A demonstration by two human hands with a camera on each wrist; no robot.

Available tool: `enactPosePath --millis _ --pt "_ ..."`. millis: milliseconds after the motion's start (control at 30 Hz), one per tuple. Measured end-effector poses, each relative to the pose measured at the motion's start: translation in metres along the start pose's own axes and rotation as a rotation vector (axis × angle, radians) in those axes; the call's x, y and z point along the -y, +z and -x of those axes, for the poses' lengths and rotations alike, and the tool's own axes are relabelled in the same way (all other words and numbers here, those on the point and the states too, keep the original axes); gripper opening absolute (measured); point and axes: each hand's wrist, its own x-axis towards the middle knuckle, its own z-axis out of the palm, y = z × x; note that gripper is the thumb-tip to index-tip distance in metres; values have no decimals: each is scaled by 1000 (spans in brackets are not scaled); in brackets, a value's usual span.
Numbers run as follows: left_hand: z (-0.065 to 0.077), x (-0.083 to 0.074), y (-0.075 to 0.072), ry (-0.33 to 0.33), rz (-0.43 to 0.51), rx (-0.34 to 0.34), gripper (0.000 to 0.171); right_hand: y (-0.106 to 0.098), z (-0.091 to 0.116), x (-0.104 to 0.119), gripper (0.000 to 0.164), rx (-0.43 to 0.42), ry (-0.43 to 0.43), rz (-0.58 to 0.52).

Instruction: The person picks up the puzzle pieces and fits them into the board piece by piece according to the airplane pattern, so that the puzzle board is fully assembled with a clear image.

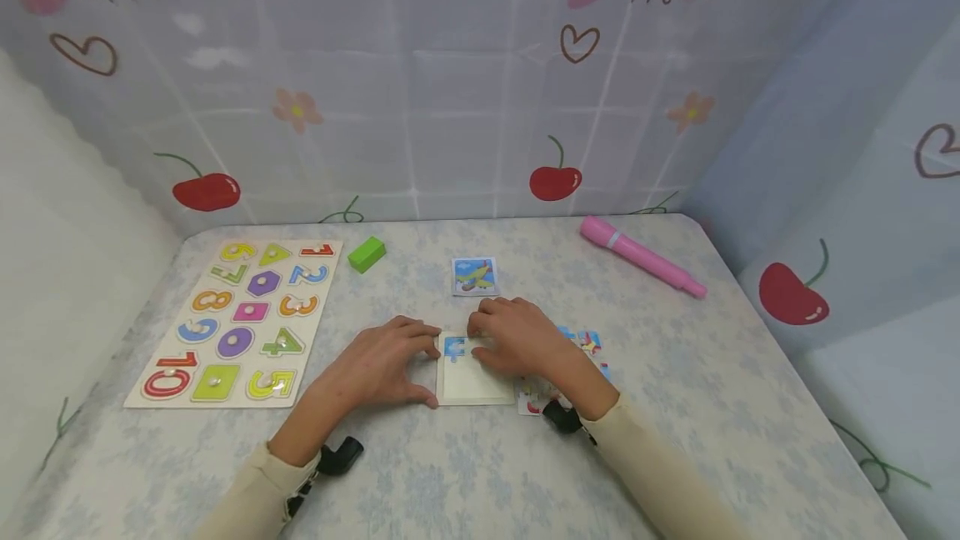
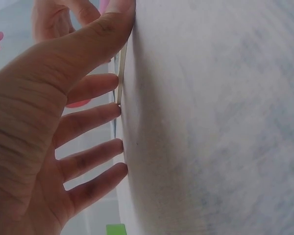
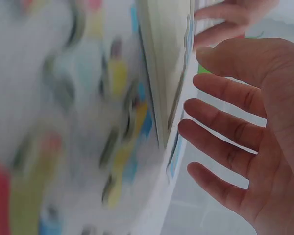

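A small cream puzzle tray lies on the table with one blue jigsaw piece in its far left corner. At the tray's left edge is my left hand, thumb and fingers spread apart and touching or very near the side. My right hand hovers over the tray's far right part, its fingers slightly bent; in the right wrist view nothing shows between them. Loose jigsaw pieces lie to the right of the tray, partly hidden by my right forearm. Beyond the tray sits a picture card with a yellow airplane.
A board of numbers and shapes lies at the left. Near its far corner is a green block. A pink marker-shaped tube rests at the far right. Printed curtains hang behind the table.
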Motion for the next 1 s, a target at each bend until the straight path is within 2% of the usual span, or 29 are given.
enactPosePath --millis 267,433,1000 --pt "-2 0 0 -11 14 8 62 -9 14 -21 33 5 95 -22" --pt "-2 -1 0 -16 9 5 63 -13 27 -34 36 -26 138 -94" --pt "-1 -1 -1 -8 26 -4 62 -21 67 -75 47 -32 220 -257"
